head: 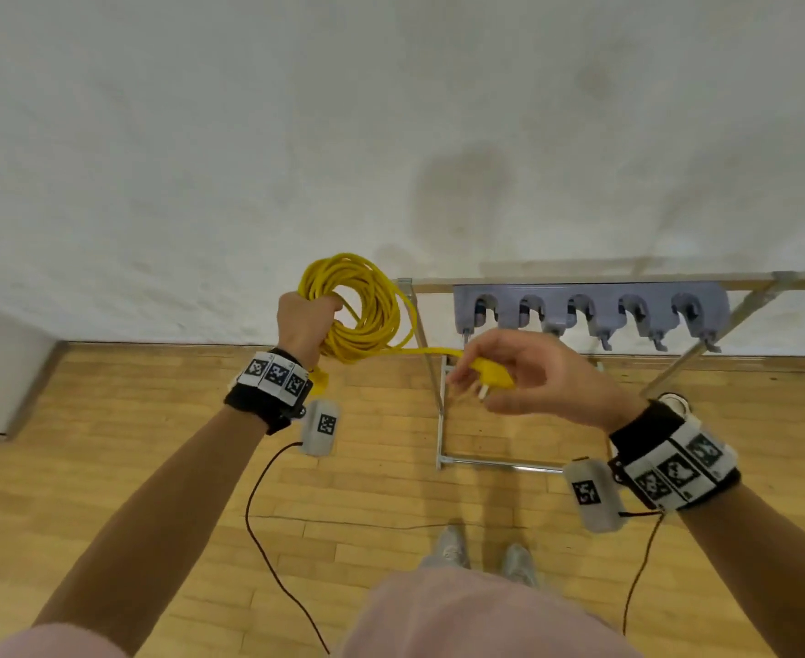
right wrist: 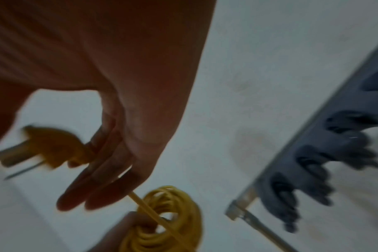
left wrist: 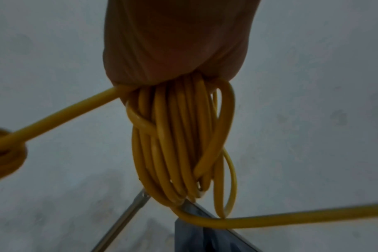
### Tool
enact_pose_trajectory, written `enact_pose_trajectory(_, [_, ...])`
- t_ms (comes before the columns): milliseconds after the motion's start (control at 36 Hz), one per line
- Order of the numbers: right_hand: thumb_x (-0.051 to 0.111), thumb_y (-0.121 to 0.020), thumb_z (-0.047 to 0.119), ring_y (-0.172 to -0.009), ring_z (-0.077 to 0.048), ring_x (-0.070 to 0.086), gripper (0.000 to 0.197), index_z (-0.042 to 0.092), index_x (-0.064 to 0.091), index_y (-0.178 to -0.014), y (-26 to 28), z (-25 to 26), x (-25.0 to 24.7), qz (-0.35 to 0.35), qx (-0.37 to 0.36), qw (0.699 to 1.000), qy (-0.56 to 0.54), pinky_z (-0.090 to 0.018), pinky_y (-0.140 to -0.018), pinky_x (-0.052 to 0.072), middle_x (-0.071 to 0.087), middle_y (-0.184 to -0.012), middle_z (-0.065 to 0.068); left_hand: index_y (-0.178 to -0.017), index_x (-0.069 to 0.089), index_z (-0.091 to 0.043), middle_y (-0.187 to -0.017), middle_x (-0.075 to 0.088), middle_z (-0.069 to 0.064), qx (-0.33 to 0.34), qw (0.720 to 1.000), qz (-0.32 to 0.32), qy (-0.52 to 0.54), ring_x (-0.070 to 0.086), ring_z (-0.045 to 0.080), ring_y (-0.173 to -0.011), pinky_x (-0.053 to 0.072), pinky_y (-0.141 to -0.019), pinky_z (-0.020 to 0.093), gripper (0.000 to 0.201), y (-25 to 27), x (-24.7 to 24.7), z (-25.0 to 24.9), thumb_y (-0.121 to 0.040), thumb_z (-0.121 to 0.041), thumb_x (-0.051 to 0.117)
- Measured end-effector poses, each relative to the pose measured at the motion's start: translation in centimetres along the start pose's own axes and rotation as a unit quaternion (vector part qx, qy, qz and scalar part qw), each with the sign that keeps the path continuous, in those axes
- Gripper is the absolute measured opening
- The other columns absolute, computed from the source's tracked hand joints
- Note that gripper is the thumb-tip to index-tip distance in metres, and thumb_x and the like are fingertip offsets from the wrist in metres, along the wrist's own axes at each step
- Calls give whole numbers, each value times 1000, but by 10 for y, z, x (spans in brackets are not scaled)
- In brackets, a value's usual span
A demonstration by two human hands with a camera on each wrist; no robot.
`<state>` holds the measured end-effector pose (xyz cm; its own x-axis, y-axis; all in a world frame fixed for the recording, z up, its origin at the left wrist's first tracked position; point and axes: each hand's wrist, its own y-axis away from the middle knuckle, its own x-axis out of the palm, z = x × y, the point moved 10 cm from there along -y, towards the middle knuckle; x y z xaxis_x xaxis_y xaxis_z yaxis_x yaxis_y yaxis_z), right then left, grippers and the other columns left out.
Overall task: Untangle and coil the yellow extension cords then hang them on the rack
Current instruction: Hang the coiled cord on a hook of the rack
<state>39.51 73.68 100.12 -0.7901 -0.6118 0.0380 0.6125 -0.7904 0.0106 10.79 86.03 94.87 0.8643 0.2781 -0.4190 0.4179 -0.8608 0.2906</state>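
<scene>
While the left hand (head: 307, 320) grips the nearly finished yellow coil (head: 360, 308), the right hand (head: 528, 372) pinches its plug (head: 493, 376); hanging on the grey rack (head: 590, 308) beside them remains undone.

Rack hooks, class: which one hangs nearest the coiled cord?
The leftmost hook, at the rack's end beside the coiled cord; the other four sit farther right.

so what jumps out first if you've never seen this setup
The bright yellow coil stands out most, bunched in the left hand and held up in front of the white wall. A loose strand runs from it to the yellow plug, which the right hand holds with its prongs bare. Behind them stands the rack, a grey strip of hooks on a metal frame, with nothing hanging on it.
</scene>
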Motion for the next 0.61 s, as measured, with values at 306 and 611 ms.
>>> enact_pose_trajectory(306, [69,-96,3,-96,-19,60,20,13,72,-113,-36,54,5,-123,-134,966,182,-36,-84,52,62,-109,-5,-61,64,-12,-63,51,8,71,984,163,2,44,17,-59,37,-56,31,31,65,66,-12,-84,-23,81])
enact_pose_trajectory(611, [63,-102,29,-52,-22,43,18,15,55,-109,-43,21,-15,-179,24,969,167,-38,-56,40,54,-59,-10,-75,60,-9,-71,50,11,89,980,167,57,41,23,-63,35,-60,38,42,90,75,-31,-92,-46,72])
